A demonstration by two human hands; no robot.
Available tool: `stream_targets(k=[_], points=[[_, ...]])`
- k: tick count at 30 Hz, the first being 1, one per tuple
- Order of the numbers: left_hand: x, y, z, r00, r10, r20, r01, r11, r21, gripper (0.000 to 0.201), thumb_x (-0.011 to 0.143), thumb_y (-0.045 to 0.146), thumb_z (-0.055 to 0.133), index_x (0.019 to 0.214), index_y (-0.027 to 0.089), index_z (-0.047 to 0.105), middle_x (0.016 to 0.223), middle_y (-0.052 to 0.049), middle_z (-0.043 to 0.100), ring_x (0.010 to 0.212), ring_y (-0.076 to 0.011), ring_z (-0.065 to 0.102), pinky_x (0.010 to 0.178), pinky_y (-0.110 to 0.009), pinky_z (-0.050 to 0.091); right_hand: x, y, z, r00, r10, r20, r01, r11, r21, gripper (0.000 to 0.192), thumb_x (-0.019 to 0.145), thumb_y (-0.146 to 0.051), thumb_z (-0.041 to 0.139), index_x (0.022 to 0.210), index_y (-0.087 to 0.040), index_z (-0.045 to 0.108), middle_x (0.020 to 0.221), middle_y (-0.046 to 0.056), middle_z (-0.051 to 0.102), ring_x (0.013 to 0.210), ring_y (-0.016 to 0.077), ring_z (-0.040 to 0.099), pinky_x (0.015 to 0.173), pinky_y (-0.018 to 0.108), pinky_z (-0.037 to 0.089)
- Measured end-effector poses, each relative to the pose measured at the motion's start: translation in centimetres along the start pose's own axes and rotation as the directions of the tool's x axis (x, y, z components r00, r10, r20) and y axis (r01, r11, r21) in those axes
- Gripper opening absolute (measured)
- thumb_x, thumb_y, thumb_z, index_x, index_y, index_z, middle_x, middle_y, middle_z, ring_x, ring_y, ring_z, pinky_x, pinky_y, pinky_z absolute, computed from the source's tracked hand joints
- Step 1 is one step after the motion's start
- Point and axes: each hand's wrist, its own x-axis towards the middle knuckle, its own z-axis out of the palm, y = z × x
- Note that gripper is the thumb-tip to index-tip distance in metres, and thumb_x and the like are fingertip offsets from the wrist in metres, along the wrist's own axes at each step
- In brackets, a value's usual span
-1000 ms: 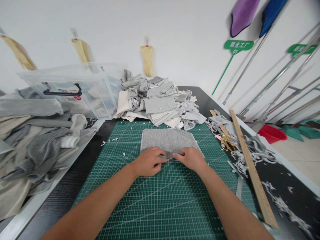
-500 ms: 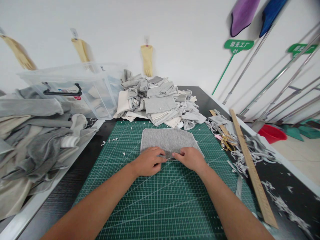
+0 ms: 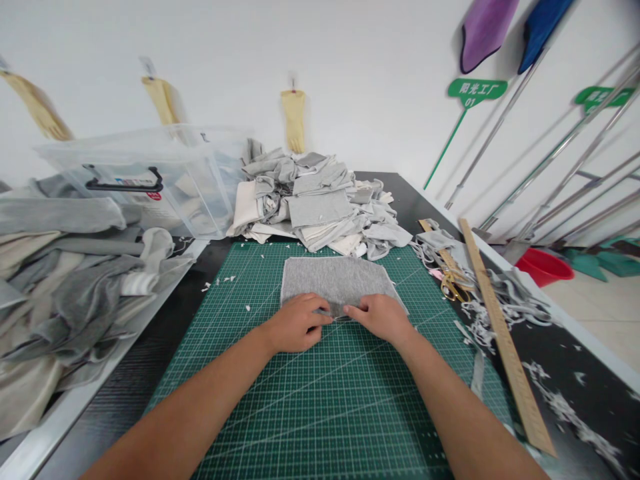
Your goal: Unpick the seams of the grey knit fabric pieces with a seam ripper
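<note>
Lying toward the far edge of the cutting mat [image 3: 320, 413], grey fabric panel [image 3: 340, 279] is pinched by fingers of left hand [image 3: 300, 325] and right hand [image 3: 384, 319].

A black wood-grain table [image 3: 131, 363] carries a green cutting mat [image 3: 325, 413] with a white grid, on which a gray rectangular cloth [image 3: 337, 279] lies under the left hand [image 3: 303, 323] and right hand [image 3: 381, 317]. Beyond both hands sits a heap of gray and cream fabric pieces [image 3: 323, 208]; to the right of the right hand lie a long straight wooden ruler [image 3: 506, 339] and thin pale fabric strips [image 3: 557, 403].
</note>
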Motion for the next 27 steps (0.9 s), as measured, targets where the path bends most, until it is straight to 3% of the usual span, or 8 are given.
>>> stream_targets(k=[18, 27], points=[[0.04, -0.02, 0.08, 1.0, 0.006, -0.004, -0.006, 1.0, -0.01, 0.032, 0.077, 0.013, 0.051, 0.104, 0.022, 0.067, 0.11, -0.006, 0.057, 0.1, -0.0209, 0.052, 0.088, -0.038, 0.043, -0.05, -0.42, 0.0, 1.0, 0.02, 0.013, -0.019, 0.999, -0.049, 0.058, 0.08, -0.069, 0.038, 0.065, -0.022, 0.068, 0.062, 0.004, 0.065, 0.056, 0.0153, 0.054, 0.049, 0.027, 0.022], [0.05, -0.01, 0.16, 1.0, 0.004, -0.021, -0.005, 1.0, -0.019, 0.03, 0.077, 0.013, 0.052, 0.101, 0.022, 0.068, 0.109, -0.006, 0.058, 0.099, -0.021, 0.053, 0.088, -0.038, 0.043, -0.1, -0.74, 0.24, 1.0, 0.023, 0.009, -0.022, 0.995, -0.096, 0.056, 0.079, -0.07, 0.039, 0.07, -0.023, 0.069, 0.068, 0.005, 0.068, 0.064, 0.0186, 0.059, 0.053, 0.026, 0.028]])
